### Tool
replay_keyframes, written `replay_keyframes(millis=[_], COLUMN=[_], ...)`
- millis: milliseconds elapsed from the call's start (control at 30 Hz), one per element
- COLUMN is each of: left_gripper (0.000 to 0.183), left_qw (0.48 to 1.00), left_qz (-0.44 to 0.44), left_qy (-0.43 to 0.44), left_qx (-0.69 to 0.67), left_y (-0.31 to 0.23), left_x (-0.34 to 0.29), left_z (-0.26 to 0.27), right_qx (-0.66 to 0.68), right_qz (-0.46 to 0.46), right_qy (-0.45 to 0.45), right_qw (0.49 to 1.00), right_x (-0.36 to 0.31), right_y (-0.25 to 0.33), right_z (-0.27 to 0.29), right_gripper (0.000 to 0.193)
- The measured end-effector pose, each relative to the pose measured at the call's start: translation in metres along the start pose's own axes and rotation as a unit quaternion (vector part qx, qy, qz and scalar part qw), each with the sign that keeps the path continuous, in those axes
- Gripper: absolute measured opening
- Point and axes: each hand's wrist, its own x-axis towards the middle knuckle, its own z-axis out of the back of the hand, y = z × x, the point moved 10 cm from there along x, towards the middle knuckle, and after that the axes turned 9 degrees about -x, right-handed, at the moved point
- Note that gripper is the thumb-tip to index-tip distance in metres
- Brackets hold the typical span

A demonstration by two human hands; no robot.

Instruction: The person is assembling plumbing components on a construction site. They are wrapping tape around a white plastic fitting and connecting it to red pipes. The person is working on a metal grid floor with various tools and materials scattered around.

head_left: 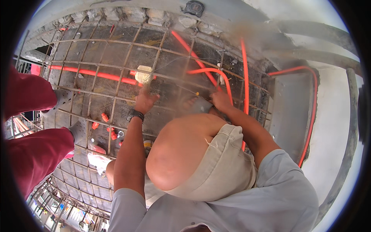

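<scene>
My left hand (146, 101), a dark watch on its wrist, reaches over the steel bars with thumb and a finger spread apart. Its fingertips are at the lower edge of a cream junction box (144, 73). An orange conduit (96, 73) runs from the left toward this box. On the right, my right hand (222, 99) is closed at the lower end of a slanting orange pipe (195, 57); the fingers' undersides are hidden. Beside that hand arches a bent orange pipe (211, 70). A small yellow piece (197, 94) lies to its left.
A rebar grid (91, 91) covers the dark boards. Several orange fittings (105, 117) and a white bag (99, 161) lie left of my arm. Another person's maroon-trousered leg (42, 156) stands at left. A straight orange pipe (245, 77) rises at right; a tape measure (194, 8) sits at the back.
</scene>
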Motion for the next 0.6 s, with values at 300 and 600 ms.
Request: replay_keyframes(millis=[300,600], left_gripper=[0.104,0.105], left_qw=[0.999,0.995], left_qz=[-0.004,-0.007], left_qy=[-0.014,-0.014], left_qx=[0.036,0.096], left_y=[-0.005,-0.013], left_x=[-0.002,-0.004], left_z=[0.001,-0.002], right_qx=[-0.144,-0.076], right_qz=[0.11,0.085], right_qy=[-0.005,-0.019], right_qw=[0.983,0.993], right_x=[0.025,0.012], right_y=[0.032,0.021], right_z=[0.007,0.041], right_gripper=[0.012,0.032])
